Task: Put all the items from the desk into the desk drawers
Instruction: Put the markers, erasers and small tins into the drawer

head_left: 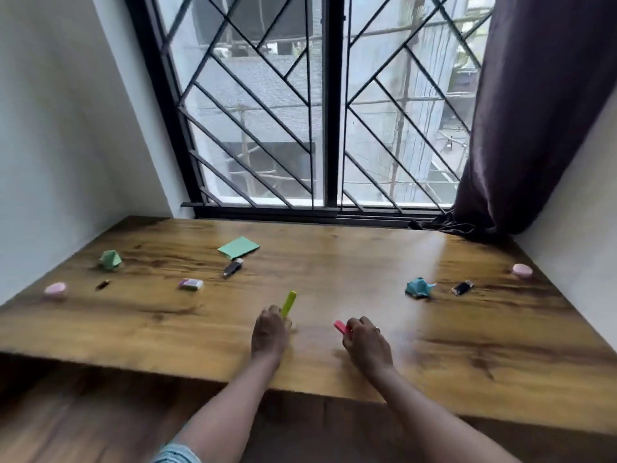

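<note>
- Clock reference: 12 o'clock points at the window point(317, 111), read from the gap between the two hands.
- Left hand point(270, 334): it is over the desk point(334, 259), near the front edge. The fingers are curled round the lower end of a yellow-green stick point(289, 303), whose free end juts toward 1 o'clock.
- Right hand point(367, 342): it is near the left hand, not touching it. The fingers are closed in a pinch on a pink stick point(341, 326), whose free end points to 10 o'clock.
- Open room: bare wood runs from between the hands toward 12 o'clock, as far as the sill. This is the widest free lane.
- 11 o'clock: a dark-and-silver device point(233, 268) lies here, with a green paper pad point(238, 247) just beyond it, nearer the window.
- 10 o'clock: a pink-and-white block point(190, 284) comes first. Farther out are a small dark piece point(103, 284) and a green folded paper figure point(110, 259).
- Left edge: the left pink round item point(55, 290) sits close to the desk's left edge.
- 2 o'clock: a blue folded paper figure point(419, 288) sits with a black device point(462, 288) just beside it on the outer side.
- Right edge: the right pink round item point(522, 270) is near the right edge, by the wall.
- Back right corner: the hem of a dark curtain point(534, 111) rests on the wood.
- 6 o'clock: both forearms cross the front edge, with the wooden floor point(83, 429) below.
- The frame is blurred, so I cannot tell what the small items are.
</note>
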Demonstrator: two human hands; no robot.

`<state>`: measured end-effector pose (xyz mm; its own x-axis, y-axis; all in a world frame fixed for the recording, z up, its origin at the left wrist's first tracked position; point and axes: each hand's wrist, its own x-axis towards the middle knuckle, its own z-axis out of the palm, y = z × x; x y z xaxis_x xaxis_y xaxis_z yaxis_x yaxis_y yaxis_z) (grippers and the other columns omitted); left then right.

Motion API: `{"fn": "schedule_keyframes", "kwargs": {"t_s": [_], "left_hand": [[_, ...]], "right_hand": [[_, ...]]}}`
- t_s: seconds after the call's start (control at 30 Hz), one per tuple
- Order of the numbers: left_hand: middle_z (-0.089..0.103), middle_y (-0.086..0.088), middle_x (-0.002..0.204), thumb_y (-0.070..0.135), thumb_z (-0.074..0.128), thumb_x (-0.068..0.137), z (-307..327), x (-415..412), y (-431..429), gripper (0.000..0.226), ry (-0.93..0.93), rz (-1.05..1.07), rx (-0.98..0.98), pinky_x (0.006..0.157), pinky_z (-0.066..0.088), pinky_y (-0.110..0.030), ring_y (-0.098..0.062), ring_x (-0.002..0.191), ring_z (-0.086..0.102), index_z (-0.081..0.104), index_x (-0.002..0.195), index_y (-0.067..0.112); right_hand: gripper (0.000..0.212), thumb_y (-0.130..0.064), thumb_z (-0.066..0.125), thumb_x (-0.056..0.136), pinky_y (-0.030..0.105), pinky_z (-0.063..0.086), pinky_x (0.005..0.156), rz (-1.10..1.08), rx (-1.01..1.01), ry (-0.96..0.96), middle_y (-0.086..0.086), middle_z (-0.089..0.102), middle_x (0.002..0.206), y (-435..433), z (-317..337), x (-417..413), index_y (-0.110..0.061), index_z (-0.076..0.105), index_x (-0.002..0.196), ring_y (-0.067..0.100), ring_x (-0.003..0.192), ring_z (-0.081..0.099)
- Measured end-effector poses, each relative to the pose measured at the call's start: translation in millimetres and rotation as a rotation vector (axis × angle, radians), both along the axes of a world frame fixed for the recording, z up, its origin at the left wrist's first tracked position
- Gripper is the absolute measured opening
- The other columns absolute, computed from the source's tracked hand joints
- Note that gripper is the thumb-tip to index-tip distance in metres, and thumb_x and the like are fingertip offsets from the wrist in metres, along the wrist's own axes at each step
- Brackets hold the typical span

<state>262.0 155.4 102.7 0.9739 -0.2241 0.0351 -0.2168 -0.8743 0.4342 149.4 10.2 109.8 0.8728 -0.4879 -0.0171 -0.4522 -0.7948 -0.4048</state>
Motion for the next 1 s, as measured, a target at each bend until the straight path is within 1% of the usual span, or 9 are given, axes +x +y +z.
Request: {"fn": "schedule_keyframes", "kwargs": {"t_s": [0.17,0.27,0.4,0.5,0.63,0.73,0.83,0.93,1.0], "left_hand": [[0.062,-0.009,0.117,0.029,0.058,0.091,2,-59,67,0.034,0.067,0.091,0.009,0.089,0.047,-0.03,-0.024,0.11,0.06,0.054,0.118,0.008],[0.063,-0.01,0.118,0.027,0.055,0.091,6,-86,104,0.032,0.097,0.16,0.048,0.091,0.047,-0.031,-0.025,0.112,0.061,0.055,0.117,0.009],[0.065,-0.008,0.117,0.026,0.056,0.09,6,-109,154,0.028,0.121,0.247,0.067,0.088,0.05,-0.031,-0.025,0.111,0.063,0.058,0.113,0.011],[0.066,-0.008,0.115,0.027,0.058,0.09,7,-120,195,0.028,0.127,0.282,0.085,0.085,0.051,-0.03,-0.024,0.108,0.064,0.059,0.113,0.012],[0.066,-0.01,0.116,0.028,0.061,0.088,7,-131,258,0.032,0.143,0.315,0.092,0.087,0.049,-0.03,-0.024,0.108,0.063,0.059,0.114,0.011],[0.066,-0.011,0.116,0.029,0.064,0.086,-3,-139,320,0.034,0.197,0.329,0.093,0.088,0.048,-0.03,-0.025,0.109,0.063,0.058,0.115,0.012],[0.066,-0.012,0.117,0.027,0.064,0.085,-15,-152,378,0.036,0.243,0.335,0.108,0.089,0.048,-0.029,-0.026,0.11,0.062,0.061,0.119,0.015],[0.066,-0.013,0.118,0.027,0.064,0.087,-27,-163,430,0.034,0.307,0.335,0.14,0.089,0.048,-0.028,-0.025,0.112,0.062,0.063,0.118,0.012],[0.066,-0.013,0.116,0.025,0.064,0.089,-37,-167,456,0.03,0.329,0.33,0.143,0.087,0.05,-0.028,-0.024,0.109,0.064,0.064,0.115,0.011]], "right_hand": [[0.029,-0.025,0.046,0.095,0.035,0.048,0.086,0.104,0.061,0.031,0.009,0.055,0.12,62,-4,-29,-0.014,0.055,0.121,0.029,0.112,0.056],[0.027,-0.022,0.047,0.094,0.036,0.049,0.082,0.157,0.115,0.004,0.011,0.06,0.115,97,-4,-35,-0.013,0.058,0.116,0.031,0.108,0.058],[0.026,-0.029,0.047,0.095,0.035,0.048,0.079,0.202,0.178,-0.027,0.011,0.062,0.111,147,0,-37,-0.012,0.061,0.108,0.031,0.105,0.059],[0.024,-0.027,0.048,0.094,0.034,0.048,0.078,0.247,0.223,-0.024,0.011,0.063,0.111,187,2,-35,-0.012,0.062,0.106,0.03,0.106,0.059],[0.022,-0.029,0.046,0.096,0.035,0.048,0.078,0.285,0.251,-0.002,0.011,0.064,0.108,250,-5,-31,-0.012,0.059,0.103,0.031,0.104,0.059],[0.028,-0.027,0.04,0.1,0.037,0.045,0.088,0.34,0.256,0.022,0.011,0.061,0.115,309,-14,-33,-0.022,0.055,0.122,0.03,0.112,0.056],[0.041,-0.022,0.033,0.101,0.036,0.044,0.093,0.339,0.278,0.076,0.012,0.057,0.123,364,-25,-40,-0.032,0.041,0.14,0.03,0.119,0.052],[0.056,-0.003,0.034,0.093,0.038,0.045,0.098,0.296,0.321,0.127,0.008,0.052,0.135,419,-37,-50,-0.03,0.038,0.143,0.027,0.124,0.05],[0.057,0.001,0.036,0.089,0.037,0.044,0.1,0.269,0.338,0.141,0.007,0.051,0.137,447,-42,-57,-0.024,0.042,0.14,0.027,0.126,0.049]]}}
